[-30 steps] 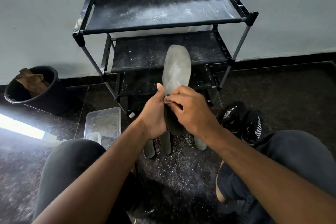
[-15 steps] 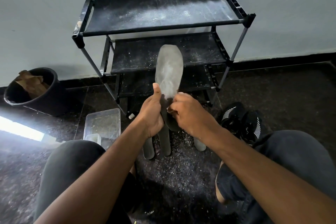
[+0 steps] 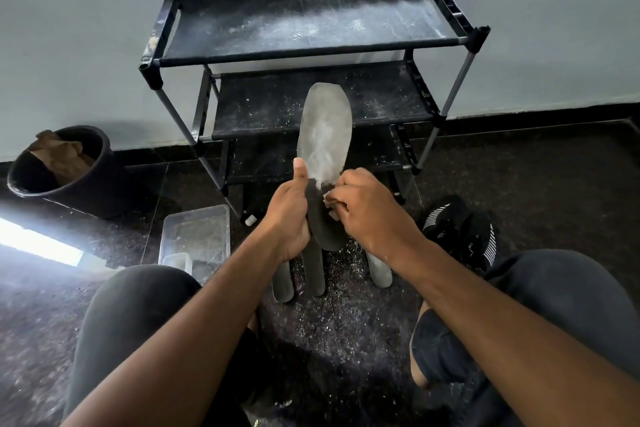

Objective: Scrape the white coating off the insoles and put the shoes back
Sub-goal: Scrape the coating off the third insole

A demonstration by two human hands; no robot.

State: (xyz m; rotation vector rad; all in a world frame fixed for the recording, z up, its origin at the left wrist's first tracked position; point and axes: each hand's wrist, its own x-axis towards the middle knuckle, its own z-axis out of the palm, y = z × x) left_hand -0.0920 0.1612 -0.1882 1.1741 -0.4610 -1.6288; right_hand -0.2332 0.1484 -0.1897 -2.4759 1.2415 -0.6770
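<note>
- Dark speckled floor (image 3: pixel 346 340), strewn with white flakes; black shoe rack (image 3: pixel 311 31) against pale wall, shelves dusted white.
- Left hand (image 3: pixel 289 218) clamped around insole (image 3: pixel 323 149), held upright before rack; upper part coated, heel bare.
- Right hand (image 3: pixel 367 211) fingertips pinching coating at insole's edge.
- Black shoes (image 3: pixel 460 232) on floor, right.

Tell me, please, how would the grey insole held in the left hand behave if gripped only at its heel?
The thin grey insole stands upright above the left hand, so it is probably light and fairly self-supporting, though likely bendable. Its powdery white coating may make it slippery and shed flakes.
</note>
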